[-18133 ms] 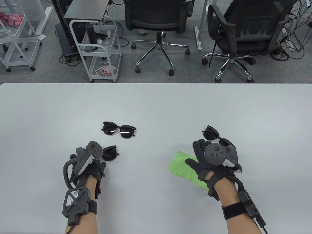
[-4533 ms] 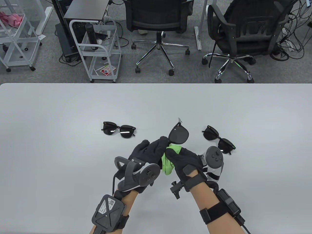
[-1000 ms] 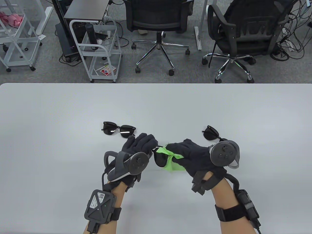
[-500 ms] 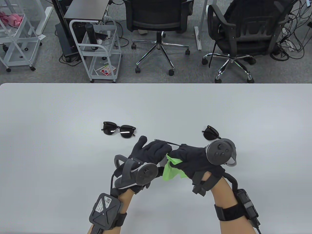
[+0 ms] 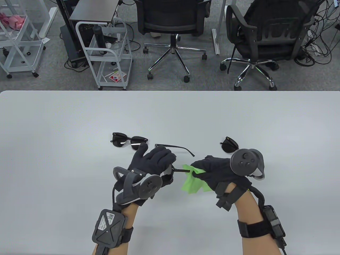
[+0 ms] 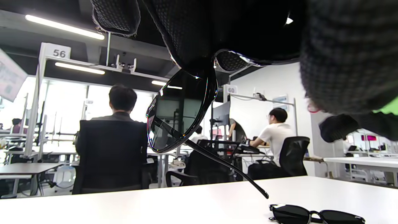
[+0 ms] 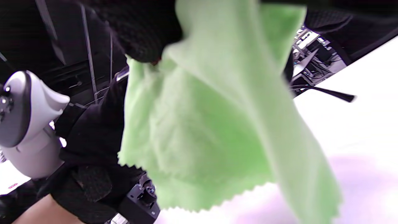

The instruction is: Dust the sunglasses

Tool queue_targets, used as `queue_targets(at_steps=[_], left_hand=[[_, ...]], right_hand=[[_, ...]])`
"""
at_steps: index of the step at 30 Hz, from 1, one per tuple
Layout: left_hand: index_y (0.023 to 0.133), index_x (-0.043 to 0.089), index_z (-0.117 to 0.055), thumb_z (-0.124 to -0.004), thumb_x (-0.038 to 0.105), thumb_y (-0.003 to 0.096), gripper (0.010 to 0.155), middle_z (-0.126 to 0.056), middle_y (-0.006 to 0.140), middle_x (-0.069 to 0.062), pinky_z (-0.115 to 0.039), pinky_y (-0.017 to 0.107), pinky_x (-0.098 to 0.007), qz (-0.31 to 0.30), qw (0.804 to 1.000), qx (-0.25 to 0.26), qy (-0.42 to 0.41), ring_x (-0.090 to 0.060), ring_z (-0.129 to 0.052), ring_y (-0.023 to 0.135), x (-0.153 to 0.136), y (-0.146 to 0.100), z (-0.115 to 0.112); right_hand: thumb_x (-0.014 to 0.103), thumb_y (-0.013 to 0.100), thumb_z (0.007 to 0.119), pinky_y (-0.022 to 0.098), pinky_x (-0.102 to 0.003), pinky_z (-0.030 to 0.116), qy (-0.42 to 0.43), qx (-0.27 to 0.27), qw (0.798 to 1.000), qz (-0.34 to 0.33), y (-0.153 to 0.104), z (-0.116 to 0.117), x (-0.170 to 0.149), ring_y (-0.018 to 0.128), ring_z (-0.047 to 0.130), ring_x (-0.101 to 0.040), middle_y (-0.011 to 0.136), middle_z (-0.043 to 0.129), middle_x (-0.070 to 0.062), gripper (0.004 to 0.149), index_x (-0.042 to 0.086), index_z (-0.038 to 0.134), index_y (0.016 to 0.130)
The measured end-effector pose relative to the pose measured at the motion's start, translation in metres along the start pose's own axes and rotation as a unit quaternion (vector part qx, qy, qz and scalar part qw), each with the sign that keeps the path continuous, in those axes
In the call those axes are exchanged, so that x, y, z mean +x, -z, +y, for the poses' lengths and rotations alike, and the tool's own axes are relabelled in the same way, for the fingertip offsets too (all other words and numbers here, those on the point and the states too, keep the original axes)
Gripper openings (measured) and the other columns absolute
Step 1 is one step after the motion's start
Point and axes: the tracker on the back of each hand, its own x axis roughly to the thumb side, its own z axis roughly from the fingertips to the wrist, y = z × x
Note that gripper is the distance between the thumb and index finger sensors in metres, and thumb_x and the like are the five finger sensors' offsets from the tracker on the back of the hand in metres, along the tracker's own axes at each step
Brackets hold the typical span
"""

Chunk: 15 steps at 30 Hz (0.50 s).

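Left hand (image 5: 152,162) holds a pair of black plastic-framed sunglasses (image 6: 180,121) up off the white tabletop (image 5: 170,117), fingers curled round the front of the frame; both temple arms are unfolded, one (image 5: 174,147) pointing away across the tabletop. Right hand (image 5: 212,170) pinches a bright green microfibre cloth (image 5: 194,182) round the other temple arm (image 5: 180,170), thumb and fingertips closed on it through the fabric.

Step in hand, as I judge it: wiping that temple arm.

- Draw the cloth along the arm from the hinge toward the tip in one line; light pinch, since the arm is thin and will flex.
- Left grip should stay on the frame rim, off the dark lenses, or glove marks go back on.
- Loose cloth hangs below the right hand; keep it clear of the hinge.

Two more pairs of dark sunglasses lie on the tabletop: one (image 5: 129,141) just beyond the left hand, one (image 5: 230,145) partly hidden behind the right-hand tracker (image 5: 247,162).
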Motion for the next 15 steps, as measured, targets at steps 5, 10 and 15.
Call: queue_targets(at_steps=[5, 10, 15], left_hand=[[0.089, 0.059, -0.064, -0.099, 0.071, 0.0121, 0.086, -0.082, 0.095, 0.031, -0.063, 0.082, -0.05, 0.019, 1.0, -0.017, -0.004, 0.001, -0.092, 0.097, -0.011, -0.001, -0.004], [0.087, 0.057, -0.066, -0.096, 0.071, 0.0125, 0.082, -0.084, 0.092, 0.028, -0.064, 0.081, -0.049, 0.0, 0.998, -0.022, 0.063, 0.0, -0.094, 0.094, 0.002, 0.001, -0.008], [0.088, 0.058, -0.064, -0.096, 0.069, 0.014, 0.082, -0.082, 0.094, 0.028, -0.064, 0.081, -0.049, -0.025, 0.996, -0.017, 0.084, 0.0, -0.092, 0.095, 0.019, 0.001, -0.006]], right_hand=[[0.037, 0.044, 0.084, 0.058, -0.068, 0.064, 0.044, -0.018, 0.998, 0.038, -0.007, -0.004, -0.026, 0.048, 0.102, -0.031, 0.056, 0.105, -0.007, 0.042, 0.009, 0.095, 0.074], [0.036, 0.044, 0.084, 0.057, -0.069, 0.064, 0.022, -0.016, 0.999, 0.041, -0.008, -0.003, -0.02, 0.049, 0.102, -0.032, 0.057, 0.104, -0.008, 0.042, 0.008, 0.095, 0.074], [0.035, 0.044, 0.085, 0.057, -0.07, 0.063, 0.005, 0.017, 1.0, -0.004, 0.004, 0.015, 0.004, 0.05, 0.101, -0.033, 0.058, 0.104, -0.009, 0.042, 0.008, 0.095, 0.074]])
